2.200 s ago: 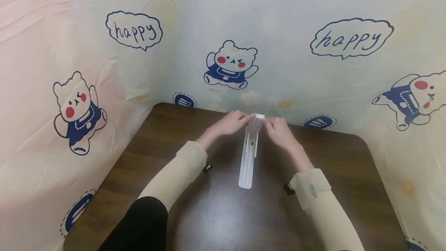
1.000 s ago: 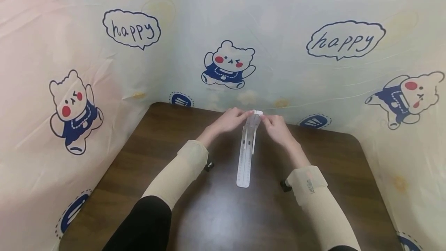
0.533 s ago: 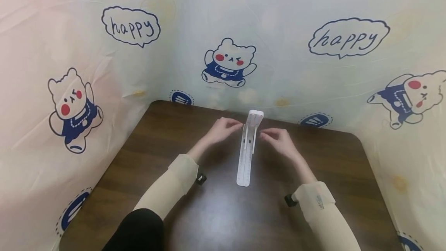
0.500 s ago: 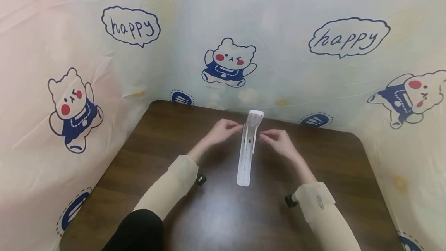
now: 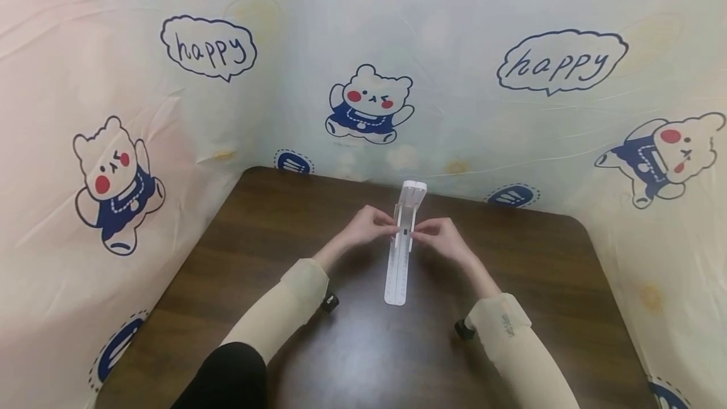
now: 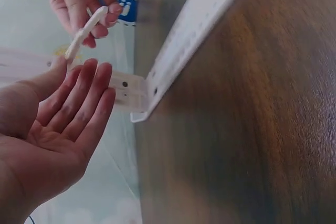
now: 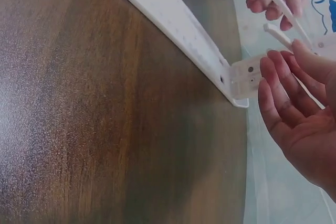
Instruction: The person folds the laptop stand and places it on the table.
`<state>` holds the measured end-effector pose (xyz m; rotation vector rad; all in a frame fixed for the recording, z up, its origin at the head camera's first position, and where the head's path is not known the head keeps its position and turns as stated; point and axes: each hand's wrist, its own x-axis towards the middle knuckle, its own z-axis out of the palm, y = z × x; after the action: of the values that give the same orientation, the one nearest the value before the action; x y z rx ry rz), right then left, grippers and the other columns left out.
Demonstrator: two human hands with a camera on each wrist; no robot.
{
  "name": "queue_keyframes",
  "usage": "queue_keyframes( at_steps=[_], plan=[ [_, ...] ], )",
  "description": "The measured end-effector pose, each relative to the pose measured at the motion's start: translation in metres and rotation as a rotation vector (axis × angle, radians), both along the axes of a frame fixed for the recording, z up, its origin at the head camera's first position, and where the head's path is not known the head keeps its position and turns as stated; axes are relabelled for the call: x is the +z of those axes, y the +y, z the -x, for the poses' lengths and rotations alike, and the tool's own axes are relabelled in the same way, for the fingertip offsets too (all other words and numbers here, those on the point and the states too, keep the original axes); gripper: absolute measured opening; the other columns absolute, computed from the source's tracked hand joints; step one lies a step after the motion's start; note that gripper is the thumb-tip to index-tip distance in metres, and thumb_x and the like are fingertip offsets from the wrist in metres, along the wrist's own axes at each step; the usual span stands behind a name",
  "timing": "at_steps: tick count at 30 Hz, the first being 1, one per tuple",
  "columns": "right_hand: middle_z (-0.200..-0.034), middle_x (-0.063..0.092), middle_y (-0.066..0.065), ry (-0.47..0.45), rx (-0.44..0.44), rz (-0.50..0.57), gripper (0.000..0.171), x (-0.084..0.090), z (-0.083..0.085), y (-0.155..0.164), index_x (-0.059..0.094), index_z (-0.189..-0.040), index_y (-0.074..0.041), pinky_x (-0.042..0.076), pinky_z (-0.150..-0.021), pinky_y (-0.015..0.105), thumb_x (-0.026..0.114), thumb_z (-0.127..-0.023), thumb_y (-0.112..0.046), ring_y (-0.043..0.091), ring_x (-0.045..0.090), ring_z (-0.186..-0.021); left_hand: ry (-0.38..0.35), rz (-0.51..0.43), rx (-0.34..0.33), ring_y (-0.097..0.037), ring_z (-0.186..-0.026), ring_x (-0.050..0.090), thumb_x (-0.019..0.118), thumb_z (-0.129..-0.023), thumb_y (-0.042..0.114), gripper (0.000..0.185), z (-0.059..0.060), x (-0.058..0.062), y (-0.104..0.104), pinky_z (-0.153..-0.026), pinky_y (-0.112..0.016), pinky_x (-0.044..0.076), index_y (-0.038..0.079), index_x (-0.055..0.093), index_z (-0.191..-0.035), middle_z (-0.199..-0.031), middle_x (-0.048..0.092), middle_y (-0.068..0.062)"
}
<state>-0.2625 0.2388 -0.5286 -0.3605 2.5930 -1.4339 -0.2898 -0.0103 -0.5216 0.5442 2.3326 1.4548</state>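
A white plastic measuring gauge (image 5: 396,276) lies lengthwise on the brown table (image 5: 272,238), ruler end towards me and raised end block (image 5: 413,191) at the far side. Two thin white arms run along its far half. My left hand (image 5: 369,227) pinches the left arm about midway along the gauge. My right hand (image 5: 440,238) pinches the right arm opposite it. In the left wrist view my left hand (image 6: 52,129) has its thumb at the tip of an arm (image 6: 84,32). In the right wrist view an arm (image 7: 278,34) passes under the thumb of my right hand (image 7: 299,119).
Printed plastic sheeting (image 5: 511,131) with bears and "happy" bubbles walls the table at the back and both sides. The table's rounded right corner (image 5: 585,226) is close to the sheet. Bare wood lies in front of the gauge (image 5: 369,346).
Both hands left the gauge's far end block, drew back towards me, and now pinch the thin arms near its middle. The gauge has stayed in place.
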Motion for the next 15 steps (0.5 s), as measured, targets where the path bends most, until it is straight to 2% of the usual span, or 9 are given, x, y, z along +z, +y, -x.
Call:
queue_keyframes(
  at_steps=[4,7,11,15],
  plan=[
    [-0.103,0.083,0.022,0.001,-0.012,-0.013,0.019,-0.003,0.002,-0.001,0.083,-0.112,0.004,0.059,-0.077,0.026,0.081,-0.100,-0.011,0.027,0.079,-0.086,0.009,0.027,0.011,-0.044,-0.102,0.082,0.078,-0.104,0.016,0.024,0.005,-0.006,0.004,-0.096,-0.060,0.066,-0.003,0.082,-0.118,-0.112,0.083,-0.022],
    [-0.103,0.083,0.022,0.006,-0.015,-0.032,0.018,-0.006,0.005,-0.001,0.083,-0.110,0.003,0.060,-0.078,0.029,0.081,-0.100,-0.011,0.023,0.077,-0.085,0.027,0.053,0.028,-0.038,-0.096,0.083,0.079,-0.103,0.014,0.021,0.008,-0.010,0.007,-0.092,-0.054,0.068,-0.003,0.082,-0.114,-0.110,0.083,-0.022],
    [-0.104,0.083,0.019,0.011,-0.030,-0.075,0.016,-0.010,0.010,-0.004,0.084,-0.110,0.001,0.058,-0.080,0.029,0.080,-0.100,-0.011,0.024,0.076,-0.090,0.062,0.093,0.050,-0.032,-0.091,0.083,0.080,-0.101,0.014,0.018,0.010,-0.013,0.010,-0.080,-0.038,0.069,-0.002,0.083,-0.110,-0.106,0.084,-0.020],
    [-0.104,0.084,0.019,0.029,-0.059,-0.110,0.014,-0.012,0.017,-0.006,0.085,-0.108,0.000,0.056,-0.079,0.029,0.082,-0.099,-0.010,0.027,0.075,-0.093,0.114,0.116,0.071,-0.029,-0.088,0.083,0.082,-0.100,0.013,0.016,0.016,-0.015,0.013,-0.071,-0.026,0.063,-0.001,0.085,-0.105,-0.104,0.085,-0.019]
  ],
)
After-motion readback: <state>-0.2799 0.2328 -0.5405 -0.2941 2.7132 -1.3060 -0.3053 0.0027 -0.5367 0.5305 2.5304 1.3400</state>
